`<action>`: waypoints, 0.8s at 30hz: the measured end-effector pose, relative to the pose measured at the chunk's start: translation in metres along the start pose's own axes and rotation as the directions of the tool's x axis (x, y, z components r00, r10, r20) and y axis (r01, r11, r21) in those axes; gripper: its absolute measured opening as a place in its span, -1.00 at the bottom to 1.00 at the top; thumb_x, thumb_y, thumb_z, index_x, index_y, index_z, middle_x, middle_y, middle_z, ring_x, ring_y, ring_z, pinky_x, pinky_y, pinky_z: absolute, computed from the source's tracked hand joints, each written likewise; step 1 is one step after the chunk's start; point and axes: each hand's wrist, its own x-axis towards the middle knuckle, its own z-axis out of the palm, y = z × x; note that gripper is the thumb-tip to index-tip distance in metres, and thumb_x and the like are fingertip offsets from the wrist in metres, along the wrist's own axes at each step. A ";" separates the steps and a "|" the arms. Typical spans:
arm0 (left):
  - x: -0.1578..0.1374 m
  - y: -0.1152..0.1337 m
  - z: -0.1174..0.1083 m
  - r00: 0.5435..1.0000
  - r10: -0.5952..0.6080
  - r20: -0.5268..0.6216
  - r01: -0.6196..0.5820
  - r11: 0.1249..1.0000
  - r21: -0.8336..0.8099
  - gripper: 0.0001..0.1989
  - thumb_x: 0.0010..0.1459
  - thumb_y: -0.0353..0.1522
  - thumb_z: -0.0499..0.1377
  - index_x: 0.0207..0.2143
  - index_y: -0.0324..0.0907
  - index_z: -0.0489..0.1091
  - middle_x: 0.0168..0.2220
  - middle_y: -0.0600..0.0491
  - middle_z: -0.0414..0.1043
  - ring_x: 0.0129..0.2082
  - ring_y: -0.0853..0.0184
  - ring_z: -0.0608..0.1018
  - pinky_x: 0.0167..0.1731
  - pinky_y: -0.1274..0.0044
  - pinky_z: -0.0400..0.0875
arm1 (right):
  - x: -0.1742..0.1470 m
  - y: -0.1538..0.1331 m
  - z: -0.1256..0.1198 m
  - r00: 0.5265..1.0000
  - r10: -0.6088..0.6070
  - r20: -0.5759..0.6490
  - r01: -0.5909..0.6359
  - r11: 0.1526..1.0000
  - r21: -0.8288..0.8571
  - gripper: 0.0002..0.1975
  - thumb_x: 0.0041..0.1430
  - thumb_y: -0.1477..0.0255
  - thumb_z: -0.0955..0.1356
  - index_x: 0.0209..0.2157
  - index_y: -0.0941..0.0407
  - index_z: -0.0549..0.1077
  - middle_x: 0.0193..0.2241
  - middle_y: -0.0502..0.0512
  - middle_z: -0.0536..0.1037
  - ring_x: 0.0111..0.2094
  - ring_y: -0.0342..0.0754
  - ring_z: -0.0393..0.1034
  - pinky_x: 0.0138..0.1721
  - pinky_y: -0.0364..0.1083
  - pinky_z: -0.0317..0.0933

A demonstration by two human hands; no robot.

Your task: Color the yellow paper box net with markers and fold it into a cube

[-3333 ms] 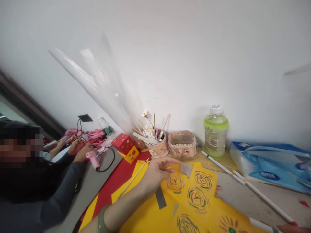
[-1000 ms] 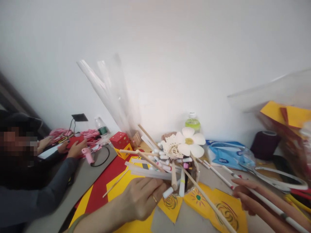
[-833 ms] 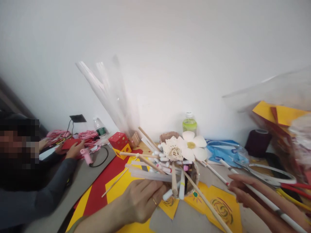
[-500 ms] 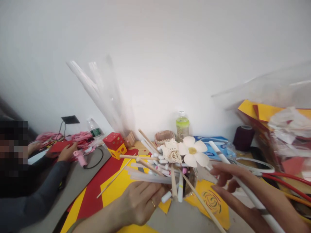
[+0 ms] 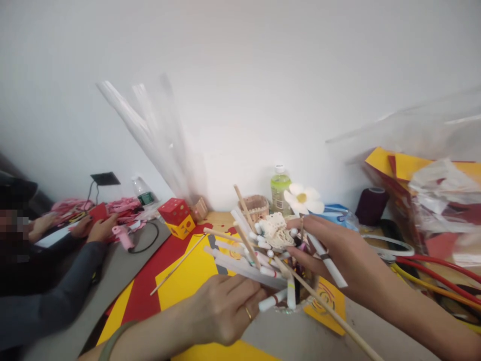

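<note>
A round, clear-looking pen holder (image 5: 288, 311) is packed with white markers (image 5: 273, 300), wooden sticks (image 5: 246, 244) and a cream crocheted piece (image 5: 277, 229). My left hand (image 5: 231, 308), a ring on one finger, is closed round its left side; the fingertips are hidden behind the markers. At the right side is my right hand (image 5: 330, 240), with a white marker (image 5: 331, 265) slanting across its fingers. Its thumb and fingertips reach in among the upright pens. A white flower (image 5: 305, 198) with a yellow centre stands just above those fingers.
Yellow paper (image 5: 188, 271) and red paper cover the grey mat. Behind stand a green-topped bottle (image 5: 280, 188), a woven basket (image 5: 256, 205) and dice-like boxes (image 5: 175, 215). Cables (image 5: 432, 268) and a thread cone (image 5: 372, 205) are right. A co-worker's hands (image 5: 101, 228) hold red material at left.
My right hand has moved left and in to the pen holder, bringing the white marker with it. The flower has shifted up and right. Pens and sticks have shifted a little to the right.
</note>
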 end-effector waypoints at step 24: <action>-0.015 0.000 0.007 0.998 0.061 0.017 -0.063 0.991 0.117 -0.74 0.19 -0.53 -0.09 -0.36 -0.36 0.39 -0.50 -0.03 0.41 -0.53 0.40 0.43 -0.62 0.58 0.29 | -0.023 0.001 -0.008 0.989 -0.029 -0.143 0.050 0.989 0.141 -0.81 0.14 0.27 0.27 -0.20 -0.03 0.26 -0.37 0.03 0.52 -0.38 0.02 0.47 -0.48 -0.12 0.38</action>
